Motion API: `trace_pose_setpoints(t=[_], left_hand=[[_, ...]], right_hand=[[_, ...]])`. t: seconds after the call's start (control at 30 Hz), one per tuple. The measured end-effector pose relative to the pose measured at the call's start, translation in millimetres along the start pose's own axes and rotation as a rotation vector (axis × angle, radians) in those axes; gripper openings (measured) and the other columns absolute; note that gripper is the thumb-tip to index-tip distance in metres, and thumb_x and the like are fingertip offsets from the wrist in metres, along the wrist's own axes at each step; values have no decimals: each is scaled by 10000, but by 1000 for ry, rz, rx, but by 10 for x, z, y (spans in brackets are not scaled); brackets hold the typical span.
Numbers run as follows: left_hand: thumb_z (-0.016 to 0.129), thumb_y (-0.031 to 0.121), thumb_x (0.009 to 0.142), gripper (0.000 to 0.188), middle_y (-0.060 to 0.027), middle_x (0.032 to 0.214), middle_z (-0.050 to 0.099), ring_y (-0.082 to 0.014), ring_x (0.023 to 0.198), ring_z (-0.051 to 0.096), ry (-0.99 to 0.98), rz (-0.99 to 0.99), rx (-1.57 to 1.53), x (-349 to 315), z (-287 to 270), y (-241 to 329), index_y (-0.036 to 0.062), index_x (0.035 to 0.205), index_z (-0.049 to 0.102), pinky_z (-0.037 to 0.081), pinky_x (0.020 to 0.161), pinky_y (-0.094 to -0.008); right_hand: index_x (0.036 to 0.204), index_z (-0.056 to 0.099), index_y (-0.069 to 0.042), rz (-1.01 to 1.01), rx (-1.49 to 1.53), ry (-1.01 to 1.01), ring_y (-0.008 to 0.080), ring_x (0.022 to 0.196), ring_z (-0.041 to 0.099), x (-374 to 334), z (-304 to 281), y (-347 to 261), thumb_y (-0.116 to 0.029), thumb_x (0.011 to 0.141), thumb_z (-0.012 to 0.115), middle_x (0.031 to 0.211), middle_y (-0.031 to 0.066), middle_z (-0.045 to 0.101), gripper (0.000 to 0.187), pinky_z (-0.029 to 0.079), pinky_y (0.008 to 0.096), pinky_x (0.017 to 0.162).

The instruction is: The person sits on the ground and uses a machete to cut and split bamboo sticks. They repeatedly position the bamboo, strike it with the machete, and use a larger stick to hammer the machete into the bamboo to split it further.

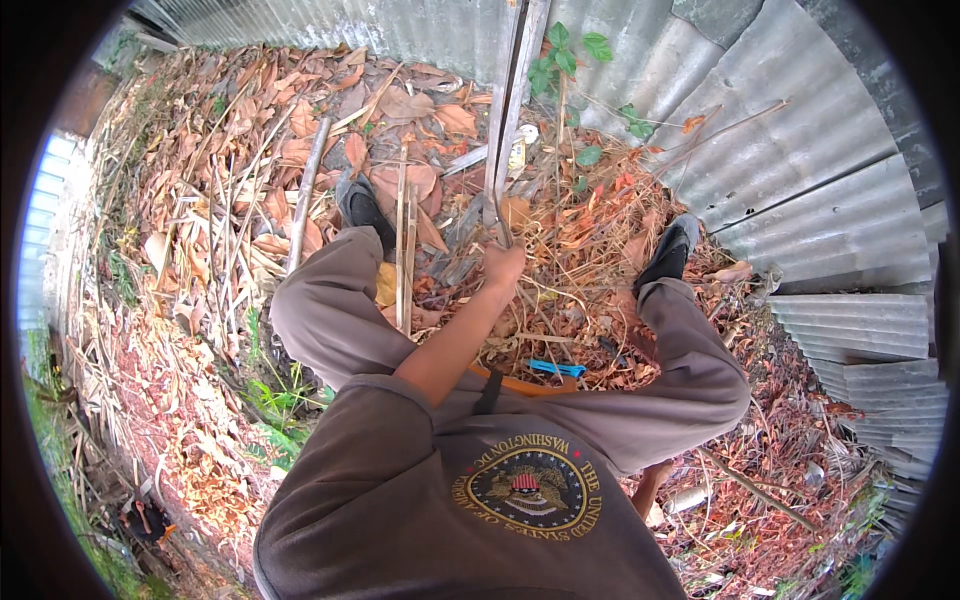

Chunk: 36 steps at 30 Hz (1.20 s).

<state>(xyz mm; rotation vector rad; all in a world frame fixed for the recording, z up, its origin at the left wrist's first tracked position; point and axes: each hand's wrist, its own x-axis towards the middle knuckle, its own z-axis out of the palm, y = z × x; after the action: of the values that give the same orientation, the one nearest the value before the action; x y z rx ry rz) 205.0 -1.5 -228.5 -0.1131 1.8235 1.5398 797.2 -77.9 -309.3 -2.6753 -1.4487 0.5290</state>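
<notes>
My left arm reaches forward between my spread knees. My left hand [503, 262] is closed at the lower end of a tall split wooden post [507, 100]. A thin, curved greyish piece rises from the fist along the post; I cannot make out what it is. Low beside my right thigh, part of my right hand [652, 485] shows past my shirt, its fingers hidden. A brown stick [765, 492] lies close to it. Between my thighs an orange curved band [535, 385] crosses, with a small bright blue piece [557, 369] on it.
Corrugated metal sheets [820, 140] stand ahead and along the right. Dry leaves [290, 120] cover the ground. A pole [308, 190] and thin wooden strips [405, 240] lie near my left shoe [365, 208]. A green leafy stem [560, 60] grows beside the post.
</notes>
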Motion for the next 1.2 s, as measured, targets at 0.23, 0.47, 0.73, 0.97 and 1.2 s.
trace_pose_setpoints(t=[0.23,0.47,0.73,0.97,1.2], left_hand=[[625,210,883,318,-131,822,613,-183,731,592,-183,-10,107,28,-130,-49,-83,977,549,470,665,-363],[665,264,865,498,-173,948,618,-242,867,607,-416,33,249,71,-175,-81,-110,1131,474,474,769,-405],[760,367,689,781,-267,1181,576,-378,1155,543,-284,502,975,-124,-937,745,-59,1271,460,413,999,-429],[817,426,696,999,-315,1330,400,-378,1262,433,-75,1083,459,-16,-496,2445,-127,1354,306,381,1028,-441],[816,407,757,523,-65,818,681,-125,748,632,-218,1172,269,466,-196,3119,-1,995,591,526,692,-318]], right_hand=[[994,630,-14,-513,468,494,166,774,577,-712,-2137,-2323,-242,916,604,847,81,627,242,477,341,671],[1045,593,13,-914,610,-808,152,865,594,-1735,-661,-4666,-352,894,663,926,96,646,401,471,276,767],[930,617,-55,-376,486,-1404,168,591,608,-2059,523,-5607,-290,968,529,769,53,639,254,496,325,494],[906,574,37,-513,278,-907,194,439,527,-2133,879,-5702,-301,878,647,619,104,578,347,415,345,391],[1094,580,89,-687,141,-826,340,775,686,-2267,1117,-5596,-291,817,670,897,229,680,479,531,395,690]])
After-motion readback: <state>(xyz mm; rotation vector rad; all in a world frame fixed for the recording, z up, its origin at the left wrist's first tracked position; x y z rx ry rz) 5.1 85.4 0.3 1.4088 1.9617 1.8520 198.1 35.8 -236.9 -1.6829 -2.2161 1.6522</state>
